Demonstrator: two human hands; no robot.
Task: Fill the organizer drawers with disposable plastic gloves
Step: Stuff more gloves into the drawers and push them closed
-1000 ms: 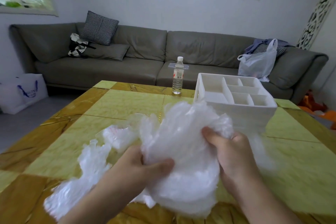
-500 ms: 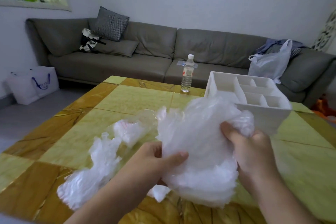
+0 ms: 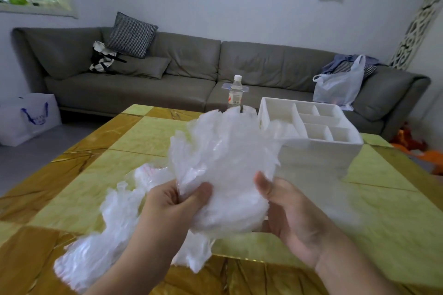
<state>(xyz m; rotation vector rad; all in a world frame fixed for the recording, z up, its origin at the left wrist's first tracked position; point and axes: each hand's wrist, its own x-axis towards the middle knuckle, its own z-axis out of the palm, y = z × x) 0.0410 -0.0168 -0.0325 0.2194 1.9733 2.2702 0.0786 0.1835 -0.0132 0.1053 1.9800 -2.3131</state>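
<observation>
A big crumpled bundle of clear plastic gloves (image 3: 223, 170) is held up above the table in front of me. My left hand (image 3: 172, 206) pinches its lower left edge between thumb and fingers. My right hand (image 3: 287, 208) cups the bundle's right side, thumb on the front, fingers behind it. More loose gloves (image 3: 105, 235) lie in a heap on the table at the lower left. The white organizer (image 3: 318, 148), with several open compartments on top, stands on the table just right of the bundle; something clear seems to lie in its large left compartment.
The table (image 3: 96, 175) has yellow and amber marble tiles. A water bottle (image 3: 235, 93) stands at its far edge, partly behind the bundle. Beyond it is a grey sofa (image 3: 167, 84) with cushions and a plastic bag (image 3: 340, 88). A white shopping bag (image 3: 26, 117) sits on the floor at left.
Both hands have lifted the bundle higher and turned it more upright. My right hand has shifted from gripping its upper right to cupping its lower right side.
</observation>
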